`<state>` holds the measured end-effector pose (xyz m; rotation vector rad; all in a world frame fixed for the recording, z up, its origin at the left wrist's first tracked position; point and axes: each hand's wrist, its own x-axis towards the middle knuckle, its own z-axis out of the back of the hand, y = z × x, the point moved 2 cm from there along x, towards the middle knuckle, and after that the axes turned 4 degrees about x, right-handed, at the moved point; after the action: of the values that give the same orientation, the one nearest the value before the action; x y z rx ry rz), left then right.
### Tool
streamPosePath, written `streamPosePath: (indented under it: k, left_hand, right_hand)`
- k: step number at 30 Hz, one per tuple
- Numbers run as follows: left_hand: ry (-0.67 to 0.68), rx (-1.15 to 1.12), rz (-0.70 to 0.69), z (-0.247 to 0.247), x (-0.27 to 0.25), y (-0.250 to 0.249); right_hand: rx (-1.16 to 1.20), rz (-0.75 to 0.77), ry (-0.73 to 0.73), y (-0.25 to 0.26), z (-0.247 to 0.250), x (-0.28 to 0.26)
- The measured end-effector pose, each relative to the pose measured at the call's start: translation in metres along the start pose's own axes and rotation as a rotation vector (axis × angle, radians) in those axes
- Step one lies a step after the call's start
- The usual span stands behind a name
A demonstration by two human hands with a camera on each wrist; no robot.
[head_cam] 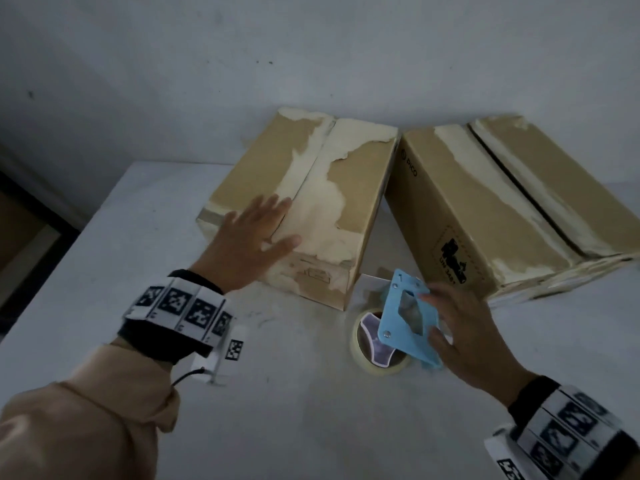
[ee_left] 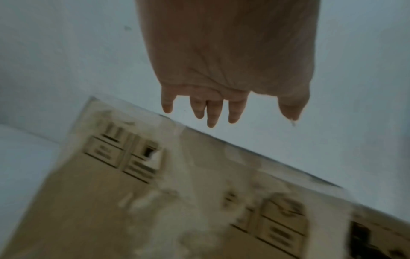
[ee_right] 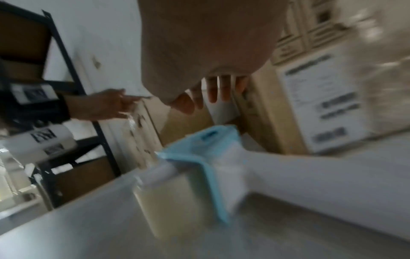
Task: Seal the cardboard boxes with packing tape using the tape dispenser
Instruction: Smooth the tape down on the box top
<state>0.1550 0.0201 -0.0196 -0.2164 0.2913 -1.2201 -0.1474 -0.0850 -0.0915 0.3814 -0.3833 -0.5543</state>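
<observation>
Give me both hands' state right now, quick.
Left hand: open, fingers straight over the left cardboard box.
Right hand: open, fingers spread at the blue tape dispenser, no grip closed on it.

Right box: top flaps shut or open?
Slightly open: in the head view a dark gap runs between the right box's two top flaps.

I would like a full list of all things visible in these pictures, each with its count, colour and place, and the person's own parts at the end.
cardboard boxes: two, brown with pale torn patches, side by side at the table's far edge; left box, right box
tape dispenser: one, light blue, on the table in front of the boxes
tape roll: one, cream, mounted in the dispenser
table: one, white
wall: white, behind the boxes
shelving: one, black, beside the table
left hand: fingers straight, over the left box
right hand: fingers spread, at the dispenser
wrist bands: two, black-and-white markers; left, right
</observation>
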Motion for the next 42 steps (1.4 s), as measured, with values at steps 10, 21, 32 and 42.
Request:
streamPosePath:
  k: [10, 21, 32, 42]
  left_hand:
    - [-0.034, 0.201, 0.107, 0.0, 0.014, 0.057]
    - [-0.294, 0.279, 0.077, -0.018, -0.028, 0.036]
    - [0.015, 0.361, -0.059, -0.019, -0.005, 0.028]
    - [-0.063, 0.412, -0.154, -0.022, -0.011, 0.039]
  right_hand:
    - [0.063, 0.077, -0.016, 0.096, -0.034, 0.088]
    - [0.063, -0.028, 0.091, 0.073, -0.016, 0.115]
    - [-0.244, 0.048, 0.118, 0.109, -0.048, 0.139]
    - [-0.358, 0.065, 0.269, 0.095, -0.047, 0.135]
